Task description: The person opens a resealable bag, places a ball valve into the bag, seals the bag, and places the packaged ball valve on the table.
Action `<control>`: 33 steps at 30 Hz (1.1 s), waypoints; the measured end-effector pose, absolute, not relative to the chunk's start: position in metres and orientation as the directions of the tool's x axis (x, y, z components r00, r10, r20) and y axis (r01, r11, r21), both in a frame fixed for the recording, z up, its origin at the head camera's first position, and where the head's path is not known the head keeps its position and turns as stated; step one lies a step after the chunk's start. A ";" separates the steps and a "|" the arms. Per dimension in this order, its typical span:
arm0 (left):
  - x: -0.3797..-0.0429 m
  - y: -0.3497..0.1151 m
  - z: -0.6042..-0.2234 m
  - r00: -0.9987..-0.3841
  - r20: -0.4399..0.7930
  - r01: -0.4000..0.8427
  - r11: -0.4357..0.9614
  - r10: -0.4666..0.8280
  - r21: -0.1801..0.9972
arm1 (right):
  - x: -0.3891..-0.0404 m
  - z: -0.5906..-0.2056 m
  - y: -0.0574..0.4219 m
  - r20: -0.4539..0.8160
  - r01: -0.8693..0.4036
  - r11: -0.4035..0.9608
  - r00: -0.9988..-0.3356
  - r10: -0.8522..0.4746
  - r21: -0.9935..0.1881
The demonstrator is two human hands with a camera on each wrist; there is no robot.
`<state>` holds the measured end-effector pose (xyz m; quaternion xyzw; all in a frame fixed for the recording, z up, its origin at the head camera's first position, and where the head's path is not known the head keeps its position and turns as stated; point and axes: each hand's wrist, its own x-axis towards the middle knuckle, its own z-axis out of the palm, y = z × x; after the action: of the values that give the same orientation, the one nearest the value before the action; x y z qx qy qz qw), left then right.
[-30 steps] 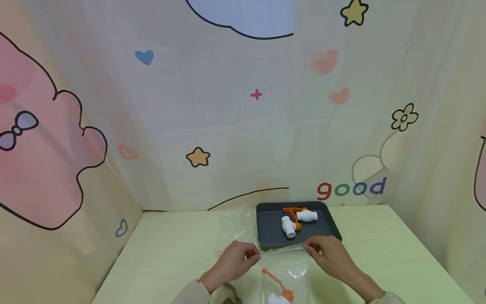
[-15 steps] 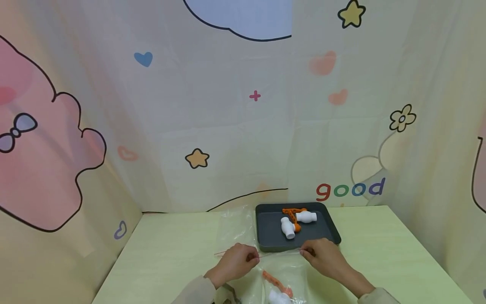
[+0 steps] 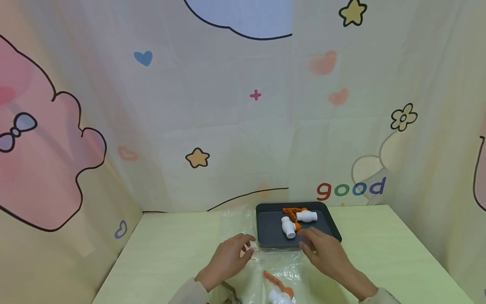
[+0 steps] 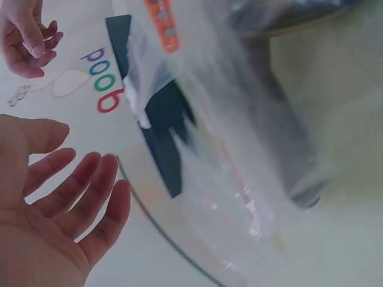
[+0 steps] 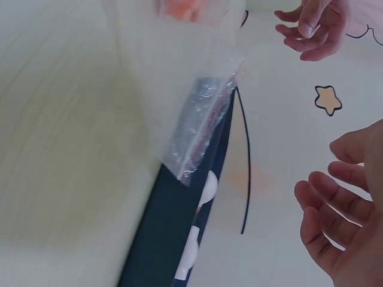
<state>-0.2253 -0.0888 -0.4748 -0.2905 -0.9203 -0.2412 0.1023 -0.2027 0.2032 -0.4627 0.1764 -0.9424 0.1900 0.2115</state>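
A clear zip bag lies on the table with a white ball valve inside, its orange lever slanting up-left. My left hand hovers by the bag's top left, fingers relaxed and apart, holding nothing. By its top right is my right hand, fingers loosely bent and nothing between them. Both wrist views show the palms free of the plastic. Left of this bag lies another clear bag, with a grey lever-like piece partly hidden by my left forearm.
Behind the bags stands a dark tray. It holds two white valve bodies, a nearer one and a farther one, with orange levers. A clear bag lies left of the tray. A printed curtain surrounds the table.
Both hands were pinching the bag's top edge and have let go. Their fingers have spread and the hands have lifted slightly away; the bag's top now lies against the tray's front.
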 end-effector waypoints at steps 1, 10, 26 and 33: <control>-0.223 -0.090 -0.472 -0.802 0.354 0.591 0.723 0.480 0.359 | -0.201 -0.461 0.203 0.496 -0.435 0.861 -0.827 -0.266 -0.263; -0.218 -0.105 -0.465 -0.744 0.452 0.605 0.784 0.492 0.143 | -0.186 -0.443 0.199 0.620 -0.537 0.831 -0.704 -0.347 -0.145; -0.252 -0.115 -0.478 -0.807 0.229 0.582 0.799 0.545 0.150 | -0.160 -0.438 0.183 0.446 -0.591 0.798 -0.750 -0.489 -0.117; -0.266 -0.111 -0.490 -0.815 0.181 0.574 0.811 0.550 0.117 | -0.155 -0.445 0.179 0.355 -0.589 0.796 -0.780 -0.515 -0.140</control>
<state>-0.2656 -0.1114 -0.4901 -0.2962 -0.9490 -0.0834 0.0695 -0.1553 0.1789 -0.4452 0.2951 -0.9354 0.1225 0.1512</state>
